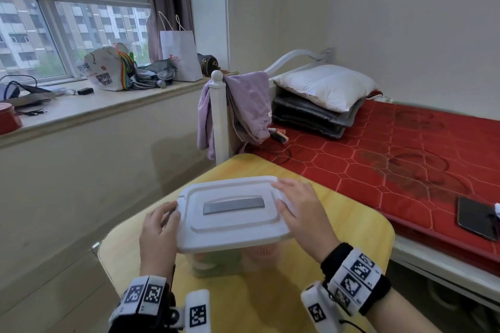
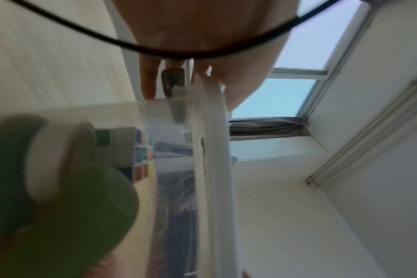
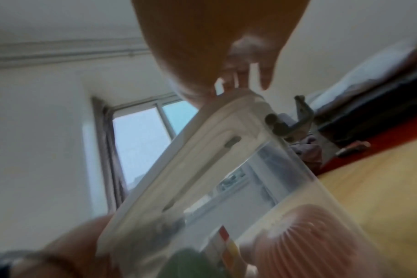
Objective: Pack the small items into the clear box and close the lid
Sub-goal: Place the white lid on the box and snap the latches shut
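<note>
White lid point(image 1: 232, 211) hides most of clear box point(image 1: 216, 262); contents blurred.

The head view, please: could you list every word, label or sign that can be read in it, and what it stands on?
White paper bag: small red logo, too blurred to read.
White tote bag: red characters and a QR code, too small to read.
Wrist bands: square black-and-white marker codes, no words.
Lid: no text visible.

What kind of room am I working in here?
Most likely a bedroom. A bed with a red mattress and a white pillow stands beside the yellow table, and bags sit on a windowsill facing apartment blocks.
</note>
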`<state>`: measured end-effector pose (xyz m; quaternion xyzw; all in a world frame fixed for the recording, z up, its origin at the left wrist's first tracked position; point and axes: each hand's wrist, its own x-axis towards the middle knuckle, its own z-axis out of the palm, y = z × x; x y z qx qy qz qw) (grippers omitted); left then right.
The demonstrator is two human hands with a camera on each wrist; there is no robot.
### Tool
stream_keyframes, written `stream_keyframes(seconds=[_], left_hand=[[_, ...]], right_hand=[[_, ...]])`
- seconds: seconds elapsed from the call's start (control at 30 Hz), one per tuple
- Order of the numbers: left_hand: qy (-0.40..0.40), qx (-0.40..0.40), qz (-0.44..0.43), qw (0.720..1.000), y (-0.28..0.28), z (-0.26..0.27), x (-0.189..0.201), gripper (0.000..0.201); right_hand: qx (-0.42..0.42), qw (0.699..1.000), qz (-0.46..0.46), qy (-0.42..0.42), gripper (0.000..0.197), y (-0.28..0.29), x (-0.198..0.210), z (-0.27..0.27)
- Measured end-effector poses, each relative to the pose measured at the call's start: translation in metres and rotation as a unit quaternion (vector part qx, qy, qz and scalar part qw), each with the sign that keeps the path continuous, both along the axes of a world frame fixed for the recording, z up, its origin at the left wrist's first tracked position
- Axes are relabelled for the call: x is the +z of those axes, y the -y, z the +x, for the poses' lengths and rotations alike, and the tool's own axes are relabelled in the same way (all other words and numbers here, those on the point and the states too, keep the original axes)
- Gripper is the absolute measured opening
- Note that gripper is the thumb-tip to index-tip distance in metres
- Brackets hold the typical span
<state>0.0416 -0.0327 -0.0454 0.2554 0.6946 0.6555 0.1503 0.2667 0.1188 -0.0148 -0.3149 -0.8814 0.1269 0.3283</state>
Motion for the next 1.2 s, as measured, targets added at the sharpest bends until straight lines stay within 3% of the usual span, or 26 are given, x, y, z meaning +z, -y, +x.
stream_keyframes(seconds=[0.13,0.23,0.33,0.43,0.5,0.57,0.67,0.73,0.83,1.07,1.2], left_hand=[[0.138,-0.009,0.055,0.989,-0.009,-0.005,-0.002,0.037],[0.244,-0.01,0.105,0.964,-0.011,-0.008,-0.007,0.049],[0.288,-0.005,0.098,0.952,-0.014,-0.011,-0.012,0.045],[0.313,-0.006,0.065,0.948,-0.016,-0.01,-0.005,0.024],[0.297,-0.009,0.017,0.955,-0.016,-0.006,0.001,0.027],[0.261,-0.012,-0.008,0.965,-0.016,-0.003,0.006,0.026],[0.196,-0.013,-0.019,0.98,-0.021,-0.003,0.005,0.034],[0.097,0.004,-0.059,0.994,-0.026,-0.005,0.006,0.044],[-0.002,0.019,-0.135,0.991,-0.033,-0.001,0.016,0.034],[0.014,0.034,-0.109,0.993,-0.035,0.002,0.009,0.028],[-0.125,0.045,-0.218,0.967,-0.038,0.003,0.015,0.029]], right_hand=[[-0.057,0.969,-0.236,-0.043,0.064,-0.017,-0.008,0.001],[-0.036,0.877,-0.436,-0.196,0.075,-0.011,-0.011,-0.001],[-0.043,0.809,-0.527,-0.258,0.079,-0.013,-0.021,-0.005],[-0.064,0.78,-0.564,-0.264,0.076,-0.021,-0.025,-0.009],[-0.072,0.802,-0.54,-0.245,0.058,-0.025,-0.02,-0.012],[-0.082,0.849,-0.479,-0.209,0.031,-0.023,-0.012,-0.016],[-0.106,0.889,-0.415,-0.165,0.026,-0.019,-0.006,-0.021],[-0.115,0.908,-0.381,-0.134,0.026,-0.017,-0.002,-0.024],[-0.127,0.926,-0.345,-0.082,0.028,-0.019,0.001,-0.027],[-0.162,0.927,-0.326,-0.087,0.034,-0.018,-0.004,-0.028],[-0.179,0.948,-0.254,-0.063,0.028,-0.017,-0.007,-0.031]])
